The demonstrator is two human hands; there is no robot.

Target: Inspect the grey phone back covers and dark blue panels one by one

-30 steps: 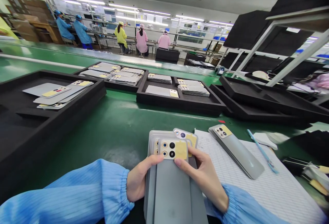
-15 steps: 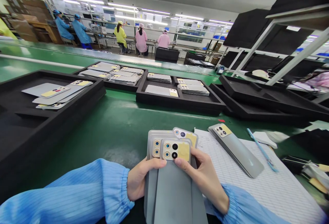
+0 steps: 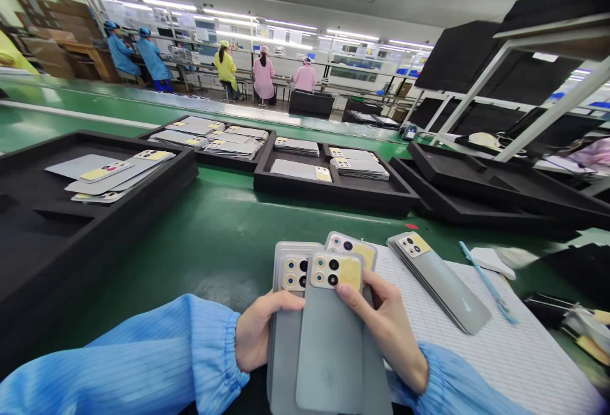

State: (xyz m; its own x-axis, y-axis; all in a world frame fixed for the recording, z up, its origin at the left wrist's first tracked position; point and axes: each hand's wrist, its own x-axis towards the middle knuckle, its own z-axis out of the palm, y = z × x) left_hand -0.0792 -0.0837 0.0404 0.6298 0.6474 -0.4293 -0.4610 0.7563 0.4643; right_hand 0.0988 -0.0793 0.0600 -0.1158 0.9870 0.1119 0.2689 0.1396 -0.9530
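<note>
My left hand (image 3: 257, 332) grips a stack of grey phone back covers (image 3: 286, 339) by its left edge, thumb on top. My right hand (image 3: 388, 332) holds the top cover (image 3: 328, 339), thumb on its face just under the yellow-filmed camera block, and has it slid off to the right of the stack. Another cover (image 3: 352, 248) pokes out behind it. Both sleeves are blue. A second small pile of covers (image 3: 441, 281) lies on a lined paper sheet (image 3: 515, 351) to the right.
Black foam trays with more covers sit at the left (image 3: 109, 173), centre back (image 3: 223, 138) and right of centre (image 3: 333, 167); empty black trays (image 3: 476, 180) stack further right. A blue pen (image 3: 488, 281) lies on the paper. Several workers stand at far benches.
My right hand has slid the top cover to the right and slightly up off the stack, uncovering the camera block of the cover beneath. My left hand has stayed put.
</note>
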